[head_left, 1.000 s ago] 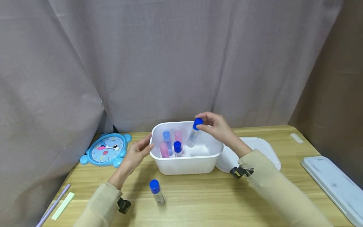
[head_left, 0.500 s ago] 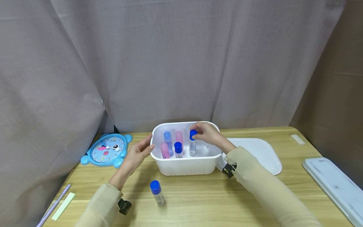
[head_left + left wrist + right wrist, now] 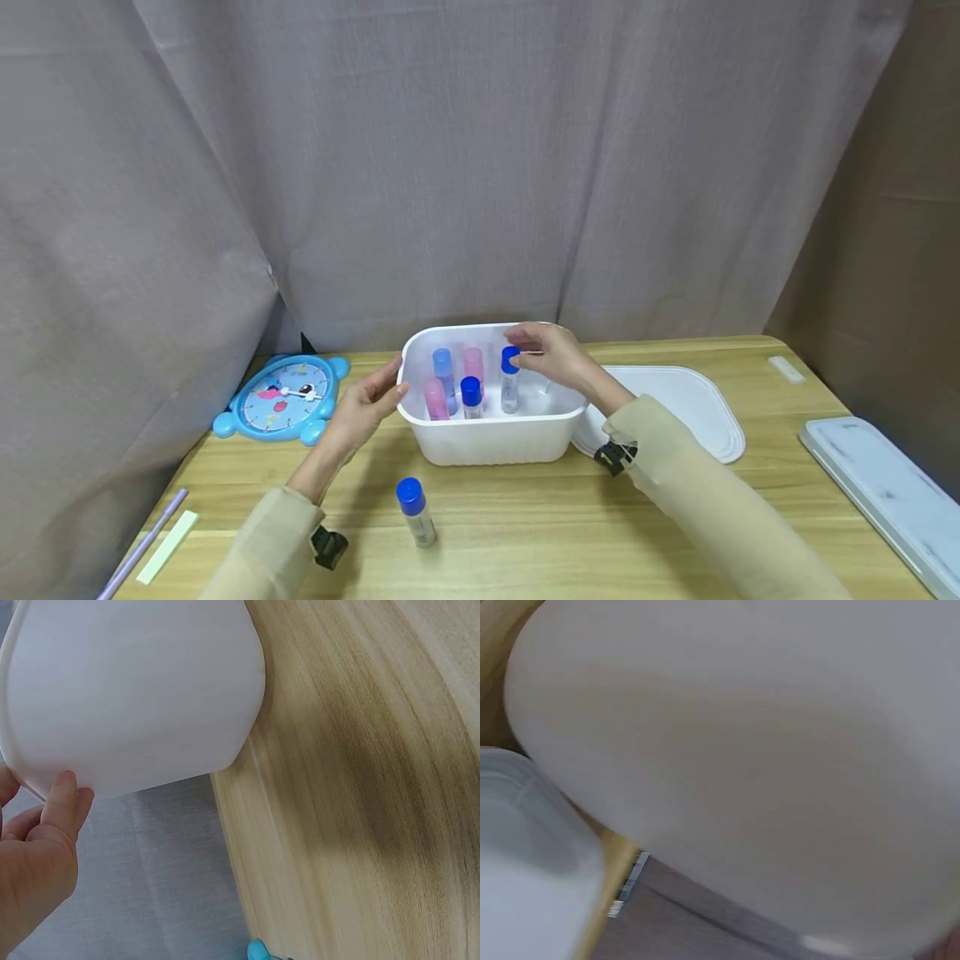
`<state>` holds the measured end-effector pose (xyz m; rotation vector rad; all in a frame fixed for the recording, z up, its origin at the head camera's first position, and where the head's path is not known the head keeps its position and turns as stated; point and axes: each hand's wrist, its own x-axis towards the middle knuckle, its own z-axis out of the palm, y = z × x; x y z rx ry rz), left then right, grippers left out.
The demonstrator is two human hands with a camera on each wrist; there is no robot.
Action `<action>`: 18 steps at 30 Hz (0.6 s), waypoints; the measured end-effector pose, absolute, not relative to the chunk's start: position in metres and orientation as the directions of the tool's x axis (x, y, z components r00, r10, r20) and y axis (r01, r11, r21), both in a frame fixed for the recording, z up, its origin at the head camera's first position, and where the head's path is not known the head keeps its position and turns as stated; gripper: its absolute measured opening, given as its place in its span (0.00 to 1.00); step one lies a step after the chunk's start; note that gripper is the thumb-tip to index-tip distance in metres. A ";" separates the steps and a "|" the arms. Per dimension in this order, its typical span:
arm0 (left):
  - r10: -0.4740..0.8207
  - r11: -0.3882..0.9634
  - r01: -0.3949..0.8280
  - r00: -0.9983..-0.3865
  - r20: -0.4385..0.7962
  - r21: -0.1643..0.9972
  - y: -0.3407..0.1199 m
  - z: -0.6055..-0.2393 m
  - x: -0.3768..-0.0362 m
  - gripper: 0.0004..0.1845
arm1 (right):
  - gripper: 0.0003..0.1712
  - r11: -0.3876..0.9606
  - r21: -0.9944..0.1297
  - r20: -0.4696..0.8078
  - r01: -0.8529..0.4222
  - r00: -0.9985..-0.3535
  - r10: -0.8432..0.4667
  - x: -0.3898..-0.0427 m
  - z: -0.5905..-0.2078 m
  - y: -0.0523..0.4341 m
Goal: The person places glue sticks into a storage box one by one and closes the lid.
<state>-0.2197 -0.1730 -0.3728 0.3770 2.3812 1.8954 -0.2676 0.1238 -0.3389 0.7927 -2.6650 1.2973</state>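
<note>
Bottles number six in all: five stand upright inside the white tub, and one blue-capped bottle stands alone on the bench, in front of the tub and near the left forearm. Of the five in the tub, two are pink, one has a pale blue cap, and two have dark blue caps. One dark-capped bottle stands just right of the pink pair; the other, a clear bottle with a dark blue cap, is directly under the right hand. That hand's grip is narrow, thumb and fingertips pinching or just touching the cap; whether it truly holds the cap cannot be told for certain. The bottle stands upright with its base down in the tub.

Left hand rests against the tub's left end, fingers relaxed and straight, the thumb lying on the outer wall in the left wrist view; its grip is wide, holding nothing closed.

One white lid lies flat on the bench just right of the right wrist, partly behind the tub. One blue toy clock lies left of the left hand. One purple stick and one pale green strip lie side by side well left of the left sleeve. One grey-white tray sits far right of the right arm. One small pale block lies beyond the lid.
</note>
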 end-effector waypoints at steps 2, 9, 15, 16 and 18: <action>0.233 0.204 0.136 -0.969 0.087 0.970 -0.173 -0.373 -0.220 0.29 | 0.19 0.476 -0.725 0.343 -0.498 -0.860 -0.378 -0.258 -0.332 0.120; 0.227 0.208 0.145 -0.969 0.096 0.967 -0.176 -0.371 -0.220 0.29 | 0.13 0.208 -0.787 0.428 -0.580 -0.757 -0.494 -0.206 -0.319 0.084; 0.232 0.206 0.162 -0.966 0.112 0.965 -0.178 -0.373 -0.221 0.29 | 0.21 0.127 -0.813 0.259 -0.568 -0.548 -0.795 -0.173 -0.336 0.053; 0.232 0.206 0.162 -0.966 0.113 0.965 -0.178 -0.373 -0.220 0.29 | 0.22 0.128 -0.817 0.230 -0.562 -0.521 -0.822 -0.170 -0.340 0.049; 0.232 0.204 0.159 -0.966 0.110 0.966 -0.178 -0.373 -0.220 0.29 | 0.25 0.134 -0.817 0.186 -0.561 -0.477 -0.859 -0.167 -0.345 0.042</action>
